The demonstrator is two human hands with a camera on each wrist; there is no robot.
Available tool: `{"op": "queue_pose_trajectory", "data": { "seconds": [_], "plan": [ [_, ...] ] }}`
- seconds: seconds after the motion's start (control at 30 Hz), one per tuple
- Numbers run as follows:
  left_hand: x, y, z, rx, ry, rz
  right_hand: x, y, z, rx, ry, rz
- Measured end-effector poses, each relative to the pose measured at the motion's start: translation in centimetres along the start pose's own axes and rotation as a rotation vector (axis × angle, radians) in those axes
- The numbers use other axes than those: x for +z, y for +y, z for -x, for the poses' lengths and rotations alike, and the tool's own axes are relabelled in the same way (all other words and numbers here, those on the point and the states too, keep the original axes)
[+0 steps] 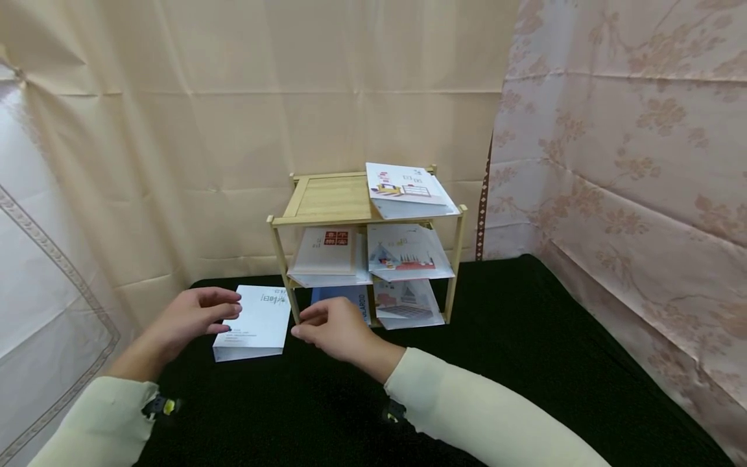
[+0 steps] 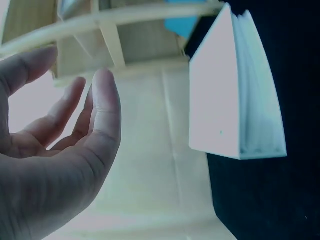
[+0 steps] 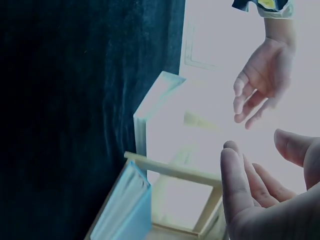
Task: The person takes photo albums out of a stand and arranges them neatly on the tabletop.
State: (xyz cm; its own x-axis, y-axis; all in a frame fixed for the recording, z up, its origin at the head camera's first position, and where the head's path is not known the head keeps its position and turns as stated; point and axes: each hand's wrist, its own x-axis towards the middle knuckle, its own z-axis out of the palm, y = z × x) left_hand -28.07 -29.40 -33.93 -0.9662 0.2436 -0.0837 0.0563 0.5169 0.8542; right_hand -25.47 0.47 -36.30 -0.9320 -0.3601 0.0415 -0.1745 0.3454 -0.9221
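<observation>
A thick white book (image 1: 262,324) lies on the dark cloth just left of a small wooden shelf (image 1: 327,222). My left hand (image 1: 189,321) hovers at the book's left edge, fingers bent loosely and thumb apart from them. In the left wrist view nothing sits between those fingers, and the book (image 2: 215,95) shows its page edges. My right hand (image 1: 347,334) is in front of the shelf's lower left corner, its fingertips overlapping the left front leg. It partly covers a blue book (image 1: 356,296) on the bottom tier. The right wrist view shows its thumb and fingers spread, holding nothing.
Several more books stand on the shelf: a white illustrated one (image 1: 403,183) on top, a beige one (image 1: 327,250) and another illustrated one (image 1: 403,253) in the middle, and a grey-white one (image 1: 405,301) at the bottom right. Cloth curtains (image 1: 233,130) hang behind and at both sides.
</observation>
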Motion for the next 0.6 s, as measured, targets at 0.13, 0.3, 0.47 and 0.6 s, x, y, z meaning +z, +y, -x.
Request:
{"op": "queue_pose_trajectory", "data": {
  "seconds": [0.13,0.3,0.47,0.6],
  "plan": [
    [1.0,1.8,0.3,0.025,0.008,0.023,-1.6,-0.3,0.8,-0.037,0.004,0.059],
    [2.5,3.9,0.5,0.057,0.011,0.034,-3.3,-0.5,1.5,-0.06,0.018,0.08],
    [4.2,5.7,0.4,0.083,0.016,-0.004,-5.2,-1.1,2.5,-0.067,0.028,0.079],
    [5.4,7.0,0.1,0.103,0.011,-0.024,-6.8,-1.3,3.1,-0.076,0.049,0.07]
  ]
}}
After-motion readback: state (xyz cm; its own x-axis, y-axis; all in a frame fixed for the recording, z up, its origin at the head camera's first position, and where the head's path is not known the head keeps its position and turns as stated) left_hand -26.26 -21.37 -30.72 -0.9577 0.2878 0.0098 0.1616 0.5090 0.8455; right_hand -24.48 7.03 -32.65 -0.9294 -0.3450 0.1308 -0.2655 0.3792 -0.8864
